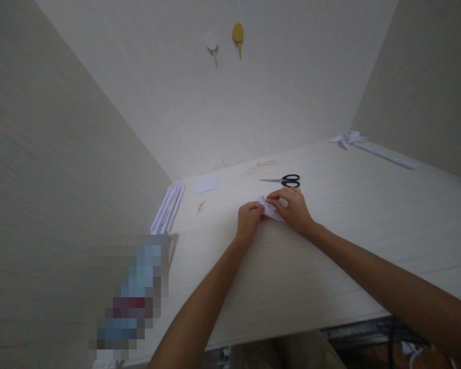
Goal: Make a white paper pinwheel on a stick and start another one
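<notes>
A small folded piece of white paper [272, 209] lies on the pale wooden table [330, 246], and both my hands press on it. My left hand [248, 219] pinches its left end with curled fingers. My right hand [292, 207] covers its right part, fingertips down on the fold. Black-handled scissors [285, 180] lie just beyond my right hand, blades pointing left. Most of the paper is hidden under my fingers.
A stack of white folded paper strips [169, 207] lies by the left wall, with a square white sheet [206, 183] next to it. A folded paper shape and a long strip [372, 148] sit at the far right corner. Two round hooks [225, 40] hang on the back wall.
</notes>
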`<action>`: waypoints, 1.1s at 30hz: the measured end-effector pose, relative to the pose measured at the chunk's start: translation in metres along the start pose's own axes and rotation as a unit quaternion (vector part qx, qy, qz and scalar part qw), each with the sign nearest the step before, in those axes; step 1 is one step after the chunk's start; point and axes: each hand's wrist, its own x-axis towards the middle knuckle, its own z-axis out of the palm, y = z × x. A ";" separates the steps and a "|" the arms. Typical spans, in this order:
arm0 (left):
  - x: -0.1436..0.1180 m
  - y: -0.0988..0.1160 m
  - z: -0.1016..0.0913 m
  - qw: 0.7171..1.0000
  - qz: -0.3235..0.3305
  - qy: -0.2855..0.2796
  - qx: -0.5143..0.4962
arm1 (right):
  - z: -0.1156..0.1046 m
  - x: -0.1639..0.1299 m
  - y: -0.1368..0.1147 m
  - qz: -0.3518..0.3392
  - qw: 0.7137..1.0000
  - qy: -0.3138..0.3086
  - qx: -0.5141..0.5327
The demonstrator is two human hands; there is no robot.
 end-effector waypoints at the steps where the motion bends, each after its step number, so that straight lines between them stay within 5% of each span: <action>1: 0.000 0.000 0.000 1.000 0.002 0.000 0.000 | 0.000 0.000 0.000 0.002 1.000 0.000 -0.004; 13: -0.004 0.001 0.002 1.000 0.019 0.017 0.012 | 0.003 -0.002 0.003 -0.016 0.999 -0.001 -0.045; 33: -0.005 0.010 0.004 0.986 -0.021 0.158 -0.045 | 0.004 -0.003 0.005 -0.045 0.998 0.015 -0.051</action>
